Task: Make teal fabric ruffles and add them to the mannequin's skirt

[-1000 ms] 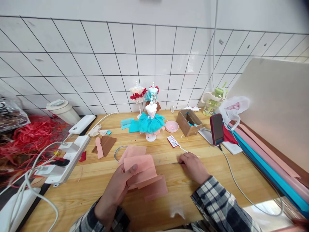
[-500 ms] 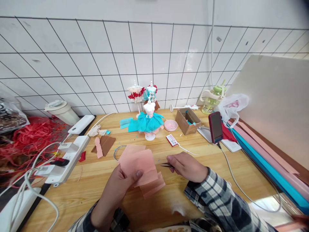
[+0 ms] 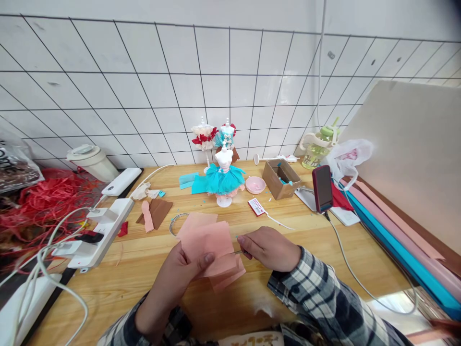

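Note:
My left hand (image 3: 185, 266) pinches several sheets of salmon-pink crepe paper (image 3: 209, 240) between thumb and fingers, above the front of the table. The sheets lie over one another, and the lower ones stick out to the right and back. My right hand (image 3: 268, 247) is closed around small scissors (image 3: 238, 252). Their blades reach the right edge of the paper; the handles are hidden in my fingers. Beyond the paper stands a small white dress form (image 3: 224, 158) with a turquoise ruffled skirt (image 3: 225, 180). A coil of wire (image 3: 175, 225) lies partly under the paper.
Two more decorated dress forms (image 3: 203, 137) stand by the tiled wall. A pink bowl (image 3: 255, 184), a cardboard box (image 3: 281, 179) and a propped phone (image 3: 322, 189) are to the right. A power strip (image 3: 104, 235) with cables lies left, and paper rolls (image 3: 392, 240) far right.
My right hand has moved slightly left, bringing the scissors from beside the paper to its right edge. My left hand still holds the sheets in nearly the same place.

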Available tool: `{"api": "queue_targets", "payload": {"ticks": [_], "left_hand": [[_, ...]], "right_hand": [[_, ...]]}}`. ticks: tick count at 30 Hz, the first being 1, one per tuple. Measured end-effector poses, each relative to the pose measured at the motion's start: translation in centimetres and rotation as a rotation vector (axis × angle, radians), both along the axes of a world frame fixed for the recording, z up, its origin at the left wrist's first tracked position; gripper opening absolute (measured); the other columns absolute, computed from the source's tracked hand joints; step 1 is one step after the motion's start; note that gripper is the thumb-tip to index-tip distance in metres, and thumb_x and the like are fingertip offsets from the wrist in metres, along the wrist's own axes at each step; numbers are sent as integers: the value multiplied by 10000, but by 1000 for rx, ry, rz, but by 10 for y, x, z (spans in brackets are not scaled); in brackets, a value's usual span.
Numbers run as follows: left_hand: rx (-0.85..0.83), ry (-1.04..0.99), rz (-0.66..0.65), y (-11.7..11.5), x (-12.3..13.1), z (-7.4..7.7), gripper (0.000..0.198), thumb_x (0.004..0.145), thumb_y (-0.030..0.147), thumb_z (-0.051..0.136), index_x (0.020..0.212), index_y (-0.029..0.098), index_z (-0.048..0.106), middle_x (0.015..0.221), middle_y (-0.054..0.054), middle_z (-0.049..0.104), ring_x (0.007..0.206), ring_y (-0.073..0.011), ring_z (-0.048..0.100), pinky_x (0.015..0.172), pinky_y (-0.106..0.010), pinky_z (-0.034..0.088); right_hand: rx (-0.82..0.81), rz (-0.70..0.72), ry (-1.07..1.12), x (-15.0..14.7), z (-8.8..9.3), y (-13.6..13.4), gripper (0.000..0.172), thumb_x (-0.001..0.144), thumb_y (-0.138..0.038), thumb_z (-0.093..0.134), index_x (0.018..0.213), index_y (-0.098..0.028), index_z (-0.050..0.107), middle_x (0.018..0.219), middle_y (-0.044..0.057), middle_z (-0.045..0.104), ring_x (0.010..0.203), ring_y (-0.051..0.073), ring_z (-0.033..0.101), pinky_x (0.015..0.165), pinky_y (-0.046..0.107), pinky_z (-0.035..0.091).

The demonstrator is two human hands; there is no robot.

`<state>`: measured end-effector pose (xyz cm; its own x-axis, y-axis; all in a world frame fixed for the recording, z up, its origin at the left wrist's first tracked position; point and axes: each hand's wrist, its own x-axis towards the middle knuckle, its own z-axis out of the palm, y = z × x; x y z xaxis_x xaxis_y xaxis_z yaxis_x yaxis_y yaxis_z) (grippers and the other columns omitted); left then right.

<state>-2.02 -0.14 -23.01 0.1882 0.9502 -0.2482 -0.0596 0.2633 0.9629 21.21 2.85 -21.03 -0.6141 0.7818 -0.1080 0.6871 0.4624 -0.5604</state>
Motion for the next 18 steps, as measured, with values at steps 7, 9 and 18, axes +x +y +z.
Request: {"api": "queue_targets", "payload": {"ticks": [7,9,18], "left_hand": [[-7,52,-2,0,3,8,221,676,322,766,830,176,707,724,-16,732,800,-245,677,691,-289,538],[-9,61,-3,0,4,10,169,672,322,767,732,179,698,633,-7,706,798,-253,676,694,-295,538],[34,35,-25,-3,4,6,543,578,367,827,1063,189,660,1011,-70,734,987,-302,652,808,-340,536]], "right_hand": [[59,37,-19,-3,1,-1,517,1003,-382,203,710,-191,583,677,20,630,609,127,506,583,269,271],[60,38,-26,-3,2,-1,511,1002,-381,209,715,-193,587,677,19,627,610,128,497,577,268,263],[67,20,-62,-3,-1,-4,516,999,-417,207,724,-196,583,667,15,623,583,121,465,562,278,225]]}}
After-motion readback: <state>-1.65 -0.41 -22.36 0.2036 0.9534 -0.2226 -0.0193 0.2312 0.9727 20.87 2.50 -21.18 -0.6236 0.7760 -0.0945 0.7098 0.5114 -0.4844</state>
